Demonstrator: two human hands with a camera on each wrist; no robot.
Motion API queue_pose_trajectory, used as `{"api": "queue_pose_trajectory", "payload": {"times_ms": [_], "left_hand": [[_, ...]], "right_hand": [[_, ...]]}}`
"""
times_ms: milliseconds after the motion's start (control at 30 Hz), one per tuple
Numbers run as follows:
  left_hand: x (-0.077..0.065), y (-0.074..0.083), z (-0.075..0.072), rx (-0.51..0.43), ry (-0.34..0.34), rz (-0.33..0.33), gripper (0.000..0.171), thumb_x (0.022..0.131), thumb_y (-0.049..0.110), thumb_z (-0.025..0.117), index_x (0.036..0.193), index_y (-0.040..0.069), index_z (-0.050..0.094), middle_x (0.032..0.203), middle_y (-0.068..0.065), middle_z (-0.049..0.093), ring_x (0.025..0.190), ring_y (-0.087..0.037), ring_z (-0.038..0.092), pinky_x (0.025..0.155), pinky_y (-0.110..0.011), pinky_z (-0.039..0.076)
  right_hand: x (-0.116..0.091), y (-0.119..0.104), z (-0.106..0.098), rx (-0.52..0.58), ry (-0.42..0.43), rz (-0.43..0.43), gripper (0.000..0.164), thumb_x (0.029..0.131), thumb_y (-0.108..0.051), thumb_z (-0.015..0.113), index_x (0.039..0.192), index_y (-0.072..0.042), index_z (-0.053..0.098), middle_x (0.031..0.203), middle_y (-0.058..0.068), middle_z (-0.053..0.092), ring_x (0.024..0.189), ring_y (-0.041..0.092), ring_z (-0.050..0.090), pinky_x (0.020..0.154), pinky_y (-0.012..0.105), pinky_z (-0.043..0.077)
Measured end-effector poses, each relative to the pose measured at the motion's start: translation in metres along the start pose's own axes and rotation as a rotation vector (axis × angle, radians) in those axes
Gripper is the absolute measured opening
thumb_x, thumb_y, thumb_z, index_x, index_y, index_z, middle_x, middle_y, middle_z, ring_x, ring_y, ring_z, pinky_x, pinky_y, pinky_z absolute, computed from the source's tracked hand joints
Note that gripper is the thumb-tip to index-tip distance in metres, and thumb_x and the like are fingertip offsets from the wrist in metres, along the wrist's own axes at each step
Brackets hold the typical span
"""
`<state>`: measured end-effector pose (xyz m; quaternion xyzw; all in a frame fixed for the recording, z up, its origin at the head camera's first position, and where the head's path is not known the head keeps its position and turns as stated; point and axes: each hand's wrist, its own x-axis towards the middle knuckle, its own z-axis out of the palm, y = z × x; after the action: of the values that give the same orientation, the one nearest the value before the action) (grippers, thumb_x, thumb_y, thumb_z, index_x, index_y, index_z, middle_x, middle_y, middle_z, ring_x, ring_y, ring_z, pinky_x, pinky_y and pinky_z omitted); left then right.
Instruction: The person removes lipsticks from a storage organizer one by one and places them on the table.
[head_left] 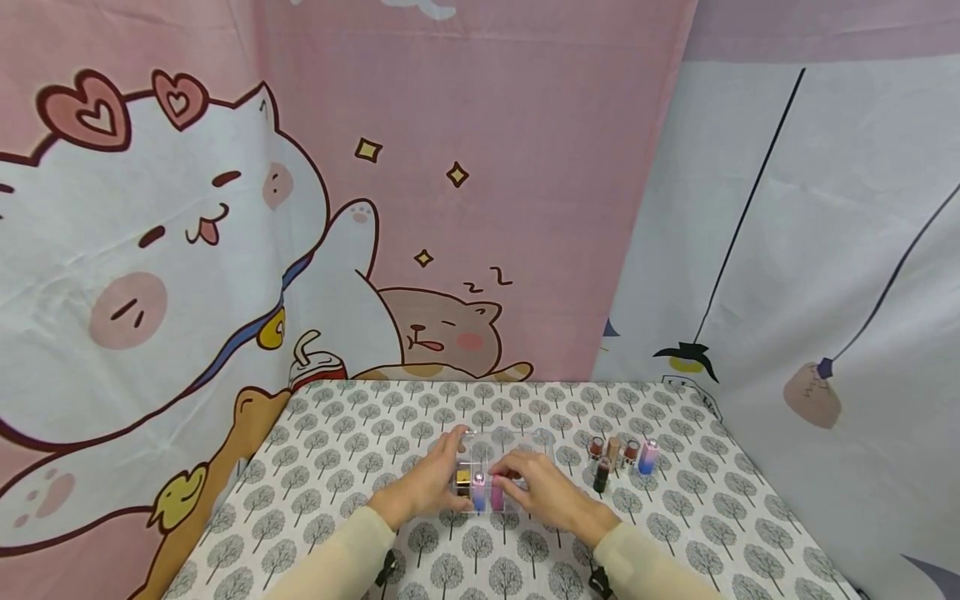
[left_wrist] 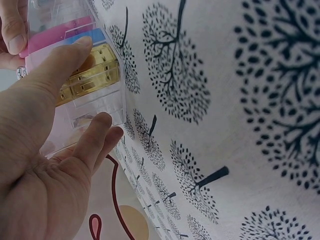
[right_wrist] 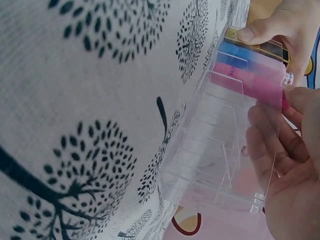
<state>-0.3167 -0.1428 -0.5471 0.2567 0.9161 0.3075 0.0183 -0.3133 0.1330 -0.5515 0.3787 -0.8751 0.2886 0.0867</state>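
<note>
A clear plastic lipstick organizer [head_left: 480,447] with several compartments stands on the cloth. My left hand [head_left: 427,483] grips its left side, the thumb across the front and the fingers behind. In the left-hand compartments are a gold lipstick [left_wrist: 106,64] and a pink-to-blue lipstick [head_left: 478,498]. Beside them a bright pink lipstick tube [right_wrist: 245,86] stands in a compartment, seen through the clear wall. My right hand [head_left: 546,487] pinches its top end between thumb and index finger. The right wrist view shows the other right fingers behind the clear plastic, and no lipsticks in the compartments there.
Right of the organizer stand several more lipsticks: a pink-to-blue one [head_left: 647,458], a tan one [head_left: 613,451], a dark one [head_left: 602,477] and two reddish-brown ones. A tree-print cloth [head_left: 315,467] covers the table. Cartoon-printed curtains [head_left: 555,208] hang behind and at the sides.
</note>
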Motion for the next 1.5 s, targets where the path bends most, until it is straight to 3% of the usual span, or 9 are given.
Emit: {"api": "queue_pose_trajectory", "payload": {"times_ms": [200, 567, 800, 1033, 1200, 1500], "left_hand": [[0.0, 0.002, -0.002, 0.002, -0.004, -0.01, 0.138, 0.082, 0.027, 0.108, 0.184, 0.014, 0.016, 0.169, -0.024, 0.055, 0.142, -0.047, 0.07, 0.126, -0.066, 0.06], [-0.001, 0.003, -0.004, -0.013, 0.001, 0.002, 0.139, 0.082, 0.023, 0.108, 0.184, 0.012, 0.015, 0.168, -0.028, 0.054, 0.136, -0.046, 0.072, 0.123, -0.066, 0.062], [-0.002, 0.002, -0.002, -0.017, 0.0, 0.001, 0.139, 0.081, 0.025, 0.109, 0.184, 0.013, 0.015, 0.167, -0.028, 0.054, 0.131, -0.043, 0.074, 0.12, -0.065, 0.064], [-0.002, 0.002, -0.001, -0.014, 0.0, 0.0, 0.139, 0.081, 0.025, 0.109, 0.184, 0.013, 0.015, 0.166, -0.027, 0.055, 0.133, -0.044, 0.073, 0.122, -0.066, 0.063], [-0.002, 0.002, -0.001, -0.019, -0.004, -0.009, 0.138, 0.082, 0.026, 0.108, 0.184, 0.014, 0.015, 0.167, -0.026, 0.055, 0.133, -0.044, 0.074, 0.122, -0.066, 0.062], [-0.003, 0.004, -0.002, -0.028, -0.006, -0.012, 0.14, 0.082, 0.025, 0.108, 0.185, 0.013, 0.014, 0.17, -0.028, 0.053, 0.134, -0.044, 0.074, 0.121, -0.065, 0.063]], "right_hand": [[-0.001, -0.001, -0.002, 0.009, 0.023, -0.004, 0.023, 0.113, -0.021, 0.078, 0.133, -0.012, 0.083, 0.125, -0.003, 0.085, 0.111, 0.006, 0.078, 0.101, 0.026, 0.071], [-0.001, -0.005, -0.009, 0.006, 0.085, -0.038, 0.022, 0.111, -0.013, 0.079, 0.132, -0.011, 0.083, 0.124, 0.0, 0.086, 0.112, 0.014, 0.081, 0.1, 0.03, 0.073], [-0.002, -0.004, -0.011, 0.042, 0.122, -0.068, 0.023, 0.108, -0.007, 0.081, 0.131, -0.009, 0.082, 0.125, 0.01, 0.087, 0.11, 0.018, 0.085, 0.097, 0.027, 0.073], [-0.004, -0.005, -0.014, 0.065, 0.161, -0.059, 0.027, 0.108, -0.009, 0.082, 0.135, -0.011, 0.08, 0.118, 0.0, 0.088, 0.103, 0.01, 0.083, 0.09, 0.022, 0.072], [-0.003, -0.005, -0.018, 0.032, 0.208, -0.065, 0.022, 0.107, -0.014, 0.084, 0.129, -0.015, 0.081, 0.112, -0.007, 0.088, 0.102, 0.006, 0.082, 0.09, 0.026, 0.073], [-0.006, -0.005, -0.027, 0.031, 0.239, -0.095, 0.024, 0.105, -0.011, 0.086, 0.129, -0.013, 0.082, 0.115, -0.003, 0.089, 0.106, 0.011, 0.084, 0.096, 0.029, 0.074]]}}
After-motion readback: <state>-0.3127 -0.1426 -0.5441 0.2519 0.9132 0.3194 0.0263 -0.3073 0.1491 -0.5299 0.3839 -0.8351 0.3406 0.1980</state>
